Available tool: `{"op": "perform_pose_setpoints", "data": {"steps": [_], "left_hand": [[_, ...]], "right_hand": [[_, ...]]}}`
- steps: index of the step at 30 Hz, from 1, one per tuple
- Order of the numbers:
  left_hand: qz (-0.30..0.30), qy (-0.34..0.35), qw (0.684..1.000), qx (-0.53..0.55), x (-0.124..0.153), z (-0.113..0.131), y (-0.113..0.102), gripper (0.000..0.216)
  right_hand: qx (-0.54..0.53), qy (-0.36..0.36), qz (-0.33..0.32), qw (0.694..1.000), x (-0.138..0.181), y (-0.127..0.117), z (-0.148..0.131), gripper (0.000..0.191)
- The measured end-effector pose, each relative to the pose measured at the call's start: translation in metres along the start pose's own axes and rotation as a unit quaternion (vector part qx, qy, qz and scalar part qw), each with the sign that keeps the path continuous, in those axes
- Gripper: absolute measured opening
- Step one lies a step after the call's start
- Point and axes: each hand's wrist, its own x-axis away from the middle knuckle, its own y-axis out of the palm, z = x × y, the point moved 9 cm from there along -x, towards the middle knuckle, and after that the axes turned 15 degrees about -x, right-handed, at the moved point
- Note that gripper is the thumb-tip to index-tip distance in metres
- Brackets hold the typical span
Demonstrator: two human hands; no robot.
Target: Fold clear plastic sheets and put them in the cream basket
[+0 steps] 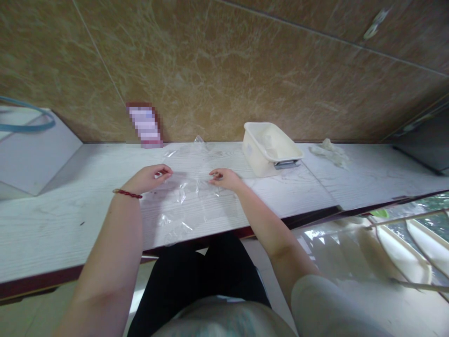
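A clear plastic sheet or bag (185, 192) lies crumpled on the white table (70, 215) in front of me. My left hand (150, 178), with a red bracelet at the wrist, pinches the plastic at its left side with curled fingers. My right hand (224, 179) pinches the same plastic at its right side. The two hands are about a hand's width apart. More clear plastic (196, 147) lies further back near the wall.
A white plastic tub (270, 147) stands to the right of my right hand. A crumpled pale cloth (331, 152) lies beyond it. A small pink-and-white pack (145, 125) leans on the brown tiled wall. The table's front edge runs over my lap.
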Motion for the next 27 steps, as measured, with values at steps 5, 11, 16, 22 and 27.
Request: {"op": "perform_pose_setpoints", "data": {"steps": [5, 11, 16, 22, 27], "left_hand": [[0.001, -0.001, 1.0, -0.001, -0.001, 0.0, 0.001, 0.033], [0.013, 0.004, 1.0, 0.007, -0.001, 0.008, -0.004, 0.035], [0.004, 0.001, 1.0, -0.01, 0.002, 0.011, -0.013, 0.037], [0.011, 0.017, 0.999, -0.05, 0.023, 0.018, -0.027, 0.034], [0.021, 0.013, 0.998, -0.052, 0.047, 0.021, -0.025, 0.034]], "right_hand": [[0.018, -0.011, -0.011, 1.0, 0.001, 0.001, -0.005, 0.013], [0.106, -0.022, -0.017, 0.994, 0.007, -0.008, -0.026, 0.012], [0.191, -0.08, -0.014, 0.978, 0.023, -0.009, -0.055, 0.012], [0.249, -0.153, 0.034, 0.956, 0.057, 0.001, -0.078, 0.02], [0.252, -0.169, 0.031, 0.952, 0.074, 0.009, -0.087, 0.019]]}}
